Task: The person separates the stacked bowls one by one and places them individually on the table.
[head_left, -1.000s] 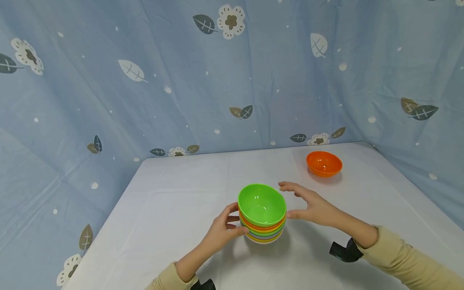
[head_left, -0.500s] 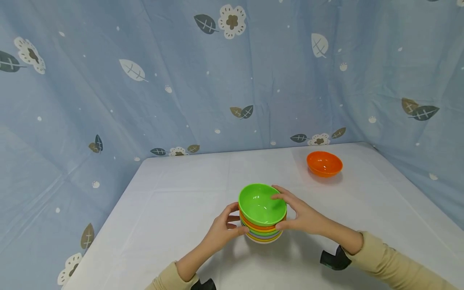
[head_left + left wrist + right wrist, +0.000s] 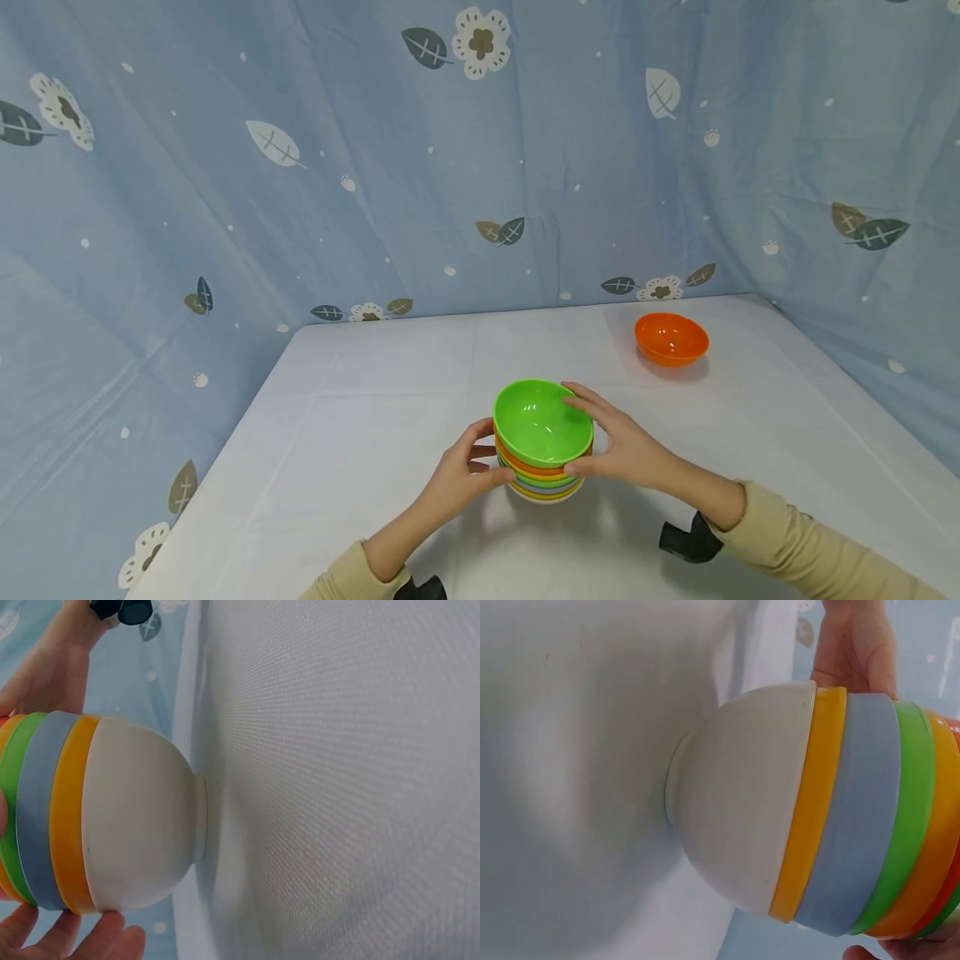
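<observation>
A left hand (image 3: 71, 939) is gripping a stack of nested bowls (image 3: 90, 814), and a right hand (image 3: 56, 679) is meeting it from the opposite side.
The stack is lying sideways across the frame, its outermost white bowl (image 3: 142, 817) facing its foot toward a white cloth (image 3: 345, 780); orange, grey-blue and green rims are showing beyond. Fingertips are pressing the lower side, a black device (image 3: 135, 610) is sitting by the right wrist, and a blue leaf-print cloth (image 3: 127, 679) is hanging behind.
</observation>
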A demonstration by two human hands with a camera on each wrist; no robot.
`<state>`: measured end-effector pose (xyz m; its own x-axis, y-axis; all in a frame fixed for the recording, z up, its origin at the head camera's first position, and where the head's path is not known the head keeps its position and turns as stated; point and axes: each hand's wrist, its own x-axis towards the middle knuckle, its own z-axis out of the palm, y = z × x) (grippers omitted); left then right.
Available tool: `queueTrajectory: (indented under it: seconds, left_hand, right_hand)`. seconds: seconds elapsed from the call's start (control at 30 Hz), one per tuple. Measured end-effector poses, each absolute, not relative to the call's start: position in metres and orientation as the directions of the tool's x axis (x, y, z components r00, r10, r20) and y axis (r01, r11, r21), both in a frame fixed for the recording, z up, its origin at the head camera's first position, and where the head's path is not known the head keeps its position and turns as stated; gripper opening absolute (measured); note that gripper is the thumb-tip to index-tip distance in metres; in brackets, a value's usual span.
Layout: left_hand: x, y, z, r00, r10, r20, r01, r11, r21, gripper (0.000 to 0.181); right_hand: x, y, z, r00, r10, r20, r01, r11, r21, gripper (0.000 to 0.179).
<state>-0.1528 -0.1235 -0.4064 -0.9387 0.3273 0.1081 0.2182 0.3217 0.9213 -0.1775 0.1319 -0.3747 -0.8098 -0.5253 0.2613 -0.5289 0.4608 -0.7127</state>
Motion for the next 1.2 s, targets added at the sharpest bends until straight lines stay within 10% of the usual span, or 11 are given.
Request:
queueTrajectory:
  seconds: [1.2]
  left_hand:
    - [-0.154,-0.125,-0.407,-0.935,0.339,0.107,0.223,0.325,0.919,0.066]
  right_hand:
    - [-0.179,0.142,-0.338,-0.837,-0.478,0.265,-0.507,0.497,-0.704,0.080]
